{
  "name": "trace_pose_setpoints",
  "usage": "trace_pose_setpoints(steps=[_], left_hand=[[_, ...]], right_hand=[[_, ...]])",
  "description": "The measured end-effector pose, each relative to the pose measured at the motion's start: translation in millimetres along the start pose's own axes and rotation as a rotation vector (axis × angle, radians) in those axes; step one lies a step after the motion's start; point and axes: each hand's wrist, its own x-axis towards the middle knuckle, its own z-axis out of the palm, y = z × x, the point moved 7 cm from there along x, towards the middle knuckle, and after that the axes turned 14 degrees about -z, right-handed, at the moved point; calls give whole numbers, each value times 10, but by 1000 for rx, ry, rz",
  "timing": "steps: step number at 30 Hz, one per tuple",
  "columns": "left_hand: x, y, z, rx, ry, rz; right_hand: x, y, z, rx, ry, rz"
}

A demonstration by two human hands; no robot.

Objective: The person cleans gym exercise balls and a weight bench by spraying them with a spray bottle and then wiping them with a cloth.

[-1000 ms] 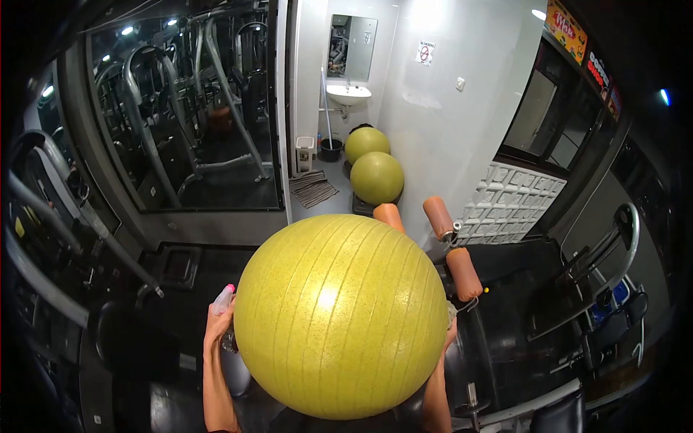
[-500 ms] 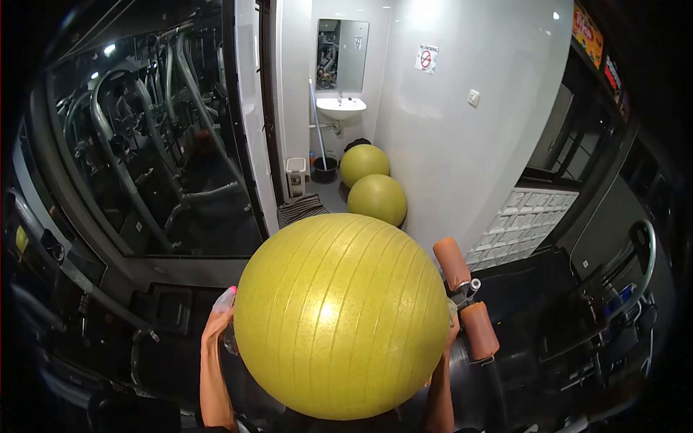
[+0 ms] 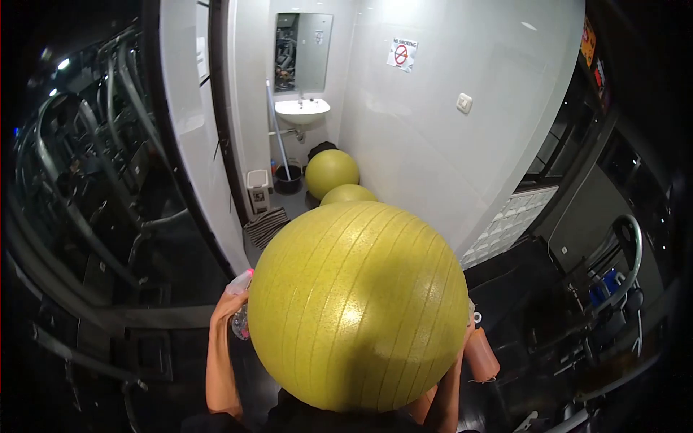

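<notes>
A large yellow-green exercise ball (image 3: 357,307) fills the lower middle of the head view, held up between both hands. At its left side is my left hand (image 3: 232,297), closed round a clear plastic item with a pink part, beside the ball. My right hand (image 3: 469,325) is against the ball's right side, mostly hidden behind it, with a bit of something pale near the fingers. The ball covers part of both forearms.
Two more yellow-green balls (image 3: 332,173) lie ahead near a sink (image 3: 302,110), a black bucket (image 3: 289,180), a bin (image 3: 258,190) and a striped mat (image 3: 267,227). An orange padded roller (image 3: 481,356) is at the right. Gym machines stand at both sides.
The view has moved forward and turned right, so the sink and doorway sit further left. The held ball now covers more of the nearer floor ball and the upper padded roller.
</notes>
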Motion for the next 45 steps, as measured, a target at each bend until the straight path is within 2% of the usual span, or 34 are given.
trace_pose_setpoints(steps=[3,6,8,9,11,17,18,20,24,26,30,32,35,37,41,43,45], left_hand=[[829,-91,-97,-97,-81,125],[1249,199,-129,-32,-112,98],[1467,308,-134,-71,-132,106],[1575,321,-129,-89,-150,99],[1824,305,-190,-19,-191,44],[2394,468,-158,-72,-200,-15],[2535,475,-173,-105,-201,-23],[2761,601,-174,-53,-208,-42],[3382,681,-130,-33,-243,-90],[3724,773,-98,-18,-246,-63],[4417,1017,-33,7,-267,-53],[4690,1257,54,49,-287,-51],[5139,1438,126,69,-311,-55],[5320,1654,161,123,-249,-71],[5883,1588,239,68,-309,-97],[6166,1648,343,91,-346,68],[6495,1613,495,101,-395,6]], right_hand=[[246,-11,297,47,18,-16],[413,207,525,160,-36,11],[332,627,80,194,313,110],[355,717,6,181,326,106],[366,718,-126,-160,363,-65],[566,651,230,-491,479,-196],[643,610,415,-496,493,-196],[829,393,893,-797,463,-213],[1102,838,816,-712,475,-216],[1349,1028,973,-505,499,-187],[1862,1473,892,-534,476,-240],[2073,1583,996,-466,551,-182],[2392,1829,947,-530,596,-145],[2627,1994,847,-594,624,-120],[2882,2256,640,-560,633,-150],[3024,2270,626,-623,635,-163],[3105,2236,697,-690,653,-168]])
